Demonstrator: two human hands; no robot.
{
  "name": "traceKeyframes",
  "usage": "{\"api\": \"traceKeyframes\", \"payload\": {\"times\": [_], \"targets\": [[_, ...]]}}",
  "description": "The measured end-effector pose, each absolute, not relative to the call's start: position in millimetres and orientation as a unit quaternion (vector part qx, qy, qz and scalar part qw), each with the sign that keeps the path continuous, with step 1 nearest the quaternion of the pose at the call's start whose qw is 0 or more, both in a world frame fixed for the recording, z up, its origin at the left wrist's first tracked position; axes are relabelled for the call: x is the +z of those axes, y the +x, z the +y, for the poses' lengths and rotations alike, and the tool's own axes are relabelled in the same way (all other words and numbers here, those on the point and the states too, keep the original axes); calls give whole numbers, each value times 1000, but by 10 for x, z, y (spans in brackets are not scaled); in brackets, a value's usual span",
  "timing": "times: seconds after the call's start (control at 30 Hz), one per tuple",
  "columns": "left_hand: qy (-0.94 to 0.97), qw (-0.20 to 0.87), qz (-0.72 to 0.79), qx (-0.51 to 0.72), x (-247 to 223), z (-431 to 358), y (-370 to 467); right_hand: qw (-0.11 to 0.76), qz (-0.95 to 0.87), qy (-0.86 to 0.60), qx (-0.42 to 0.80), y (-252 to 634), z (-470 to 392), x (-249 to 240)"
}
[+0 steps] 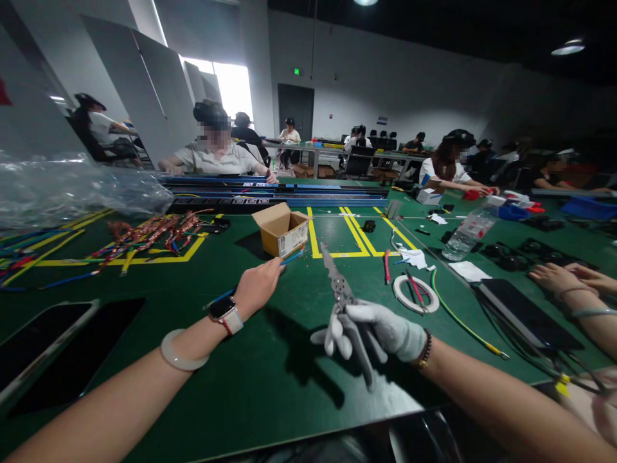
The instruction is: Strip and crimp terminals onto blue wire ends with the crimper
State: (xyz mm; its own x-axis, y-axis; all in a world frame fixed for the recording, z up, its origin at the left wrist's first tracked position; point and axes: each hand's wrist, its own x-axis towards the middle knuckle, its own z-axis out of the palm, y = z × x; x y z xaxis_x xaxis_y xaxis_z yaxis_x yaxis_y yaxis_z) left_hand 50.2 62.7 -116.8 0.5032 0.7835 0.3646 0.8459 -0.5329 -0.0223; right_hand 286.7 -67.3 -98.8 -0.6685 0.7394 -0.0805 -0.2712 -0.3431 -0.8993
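My left hand (256, 288), bare, is closed on a blue wire (293, 256). One end of this wire sticks out past my fingers, and a blue length also shows behind the wrist. Just beyond the hand stands an open cardboard box (277, 243). In a white-grey glove, my right hand (388, 326) grips wire strippers (340, 286) by the handles, the jaws pointing up and away from me. The strippers are apart from the wire. Small red and copper-coloured bits lie on the green table (231, 405) near the box.
Stripped copper wires (159, 231) are heaped left, near plastic wrap (81, 186). Phone-like dark slabs (77, 360) lie front left. Right are a white tape ring (399, 297), a green-yellow wire (453, 321), a water bottle (470, 231) and another person's hands (562, 280).
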Motion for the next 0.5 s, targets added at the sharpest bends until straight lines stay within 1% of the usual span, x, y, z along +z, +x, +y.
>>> {"api": "traceKeyframes", "payload": {"times": [0.1,0.17,0.2,0.3,0.43,0.5], "targets": [[-855,98,-484,-158,-1165,631,487,231,-457,-199,835,2590,-707,-1141],[-850,95,-491,-164,-1160,631,467,210,-457,-202,840,2515,-553,-1217],[-847,96,-494,-169,-1158,630,456,228,-458,-213,832,2519,-432,-1249],[-839,106,-500,-187,-1158,620,431,360,-434,-266,782,2661,27,-1318],[-838,101,-503,-183,-1164,610,435,508,-397,-347,681,2924,543,-1336],[-840,96,-505,-174,-1167,608,446,548,-390,-359,647,2986,623,-1317]]}}
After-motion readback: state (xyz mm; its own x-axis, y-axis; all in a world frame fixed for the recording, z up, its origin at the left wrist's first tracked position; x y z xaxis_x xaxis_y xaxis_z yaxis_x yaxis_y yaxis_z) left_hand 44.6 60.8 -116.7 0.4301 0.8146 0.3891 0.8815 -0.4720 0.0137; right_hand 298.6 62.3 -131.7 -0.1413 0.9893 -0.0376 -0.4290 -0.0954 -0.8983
